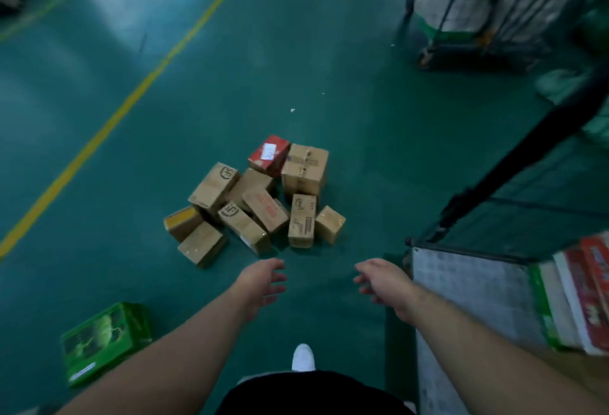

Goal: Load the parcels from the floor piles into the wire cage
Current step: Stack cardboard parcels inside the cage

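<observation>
Both bare arms reach forward over the green floor (pixel 313 52), and neither holds anything. The left hand (pixel 263 283) has its grip apart, fingers loosely spread toward 12 o'clock; the right hand (pixel 382 283) likewise has its grip apart, fingers relaxed and pointing toward 10 o'clock. Just beyond the fingertips, at the centre of the view, lies the pile of parcels (pixel 257 203): about a dozen brown cardboard boxes tumbled against and over one another, with a red box (pixel 268 154) leaning at the pile's 12 o'clock edge. Printing on the boxes is too blurred to read, and the lower ones are partly covered by their neighbours. A green box (pixel 102 342) lies alone at 7 o'clock, well apart from the pile. The wire cage (pixel 468 289) fills the 3 to 5 o'clock side and is cut off by the frame edge; its mesh is hard to make out, and a black bar (pixel 514 157) slants up from its near corner. Inside it, at 4 o'clock, stand flat cartons (pixel 576 292) in red, white and green, partly out of frame. At 1 o'clock a second cart (pixel 461 2) with pale sacks is blurred. A yellow line (pixel 131 98) crosses the floor at 10 o'clock. A white shoe (pixel 303 357) shows at 6 o'clock, partly hidden by dark clothing.
</observation>
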Available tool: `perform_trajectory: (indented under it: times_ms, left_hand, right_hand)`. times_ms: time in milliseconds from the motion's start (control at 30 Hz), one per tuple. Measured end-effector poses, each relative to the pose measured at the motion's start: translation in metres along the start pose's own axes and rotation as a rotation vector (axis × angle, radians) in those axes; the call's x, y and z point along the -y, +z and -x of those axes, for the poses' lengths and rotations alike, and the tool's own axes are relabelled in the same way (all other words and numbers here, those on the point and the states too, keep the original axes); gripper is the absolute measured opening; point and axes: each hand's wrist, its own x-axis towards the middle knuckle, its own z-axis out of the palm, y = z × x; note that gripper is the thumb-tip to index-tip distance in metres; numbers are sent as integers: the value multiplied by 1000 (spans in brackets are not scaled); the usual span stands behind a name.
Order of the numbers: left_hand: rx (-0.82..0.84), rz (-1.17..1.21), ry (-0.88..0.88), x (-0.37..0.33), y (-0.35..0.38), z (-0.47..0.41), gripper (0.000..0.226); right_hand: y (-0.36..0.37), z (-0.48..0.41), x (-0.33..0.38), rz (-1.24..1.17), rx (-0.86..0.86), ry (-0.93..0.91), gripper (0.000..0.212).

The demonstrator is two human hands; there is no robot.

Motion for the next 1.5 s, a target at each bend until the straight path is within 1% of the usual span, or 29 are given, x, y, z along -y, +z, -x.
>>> perform_trajectory:
  times_ms: [100, 200, 333, 433, 600, 767, 900, 967, 1067, 1200, 1267, 1367, 1500]
  left_hand:
    - [-22, 53, -23, -12, -26, -10, 29]
    - [-35, 107, -34, -27, -37, -26, 30]
    - [-26, 177, -54, -46, -36, -44, 30]
    - [-23, 191, -69, -64, -31, -58, 29]
    - [-78, 161, -84, -116, -19, -102, 29]
    - [-133, 170, -125, -176, -4, -138, 32]
    - [-169, 200, -122, -222, 8, -163, 33]
    - [-166, 242, -120, -238, 11, -174, 35]
    - [-140, 279, -130, -255, 10, -188, 38]
    - [-130, 340, -133, -282, -6, -214, 35]
    - [-125, 352, -128, -296, -18, -239, 32]
    - [-126, 346, -157, -315, -39, -270, 30]
    - [-112, 397, -152, -344, -65, -292, 29]
  right_hand:
    - [16, -17, 29, 60, 24, 15, 23]
    - [23, -34, 47, 143, 29, 33, 24]
    - [21, -61, 70, 246, 44, 49, 25]
    - [12, -87, 96, 269, 57, 31, 23]
    - [-13, -156, 145, 288, 78, 16, 19]
    - [-43, -226, 192, 306, 113, 65, 18]
    - [-64, -273, 234, 410, 134, 68, 25]
    - [-68, -290, 261, 433, 141, 57, 23]
    - [-62, -313, 298, 458, 153, 51, 17]
    - [-39, -339, 340, 513, 218, 51, 22]
    - [-25, -354, 361, 538, 207, 31, 20]
    - [-13, -364, 379, 543, 144, 36, 17]
    - [-7, -364, 400, 575, 200, 66, 19]
